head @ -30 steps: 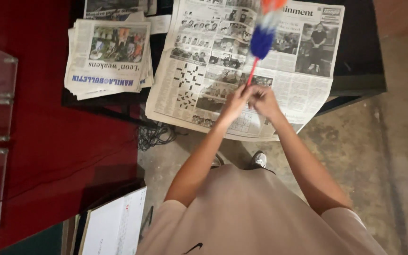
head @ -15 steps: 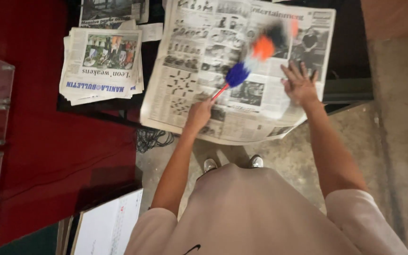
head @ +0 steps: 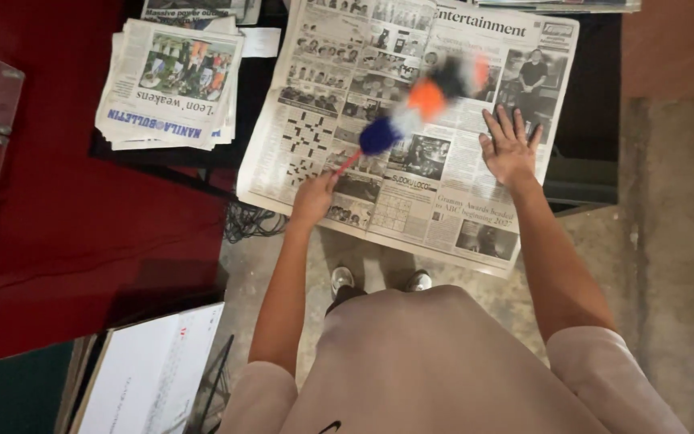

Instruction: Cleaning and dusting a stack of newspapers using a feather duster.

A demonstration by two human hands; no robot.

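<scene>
- Head view: the left hand (head: 315,195) is closed around the thin red handle of a feather duster (head: 411,108), whose blurred blue, orange and black head lies over the open newspaper (head: 339,120) on the dark table (head: 596,96).
- The right hand (head: 509,146) lies flat on the page, fingers spread, holding nothing.
- Dusting well probably calls for light strokes while that palm pins the sheet.
- The duster's long axis runs from lower left to upper right, head pointing away from the person.

One duster (head: 411,108), two newspapers (head: 411,128)
</scene>
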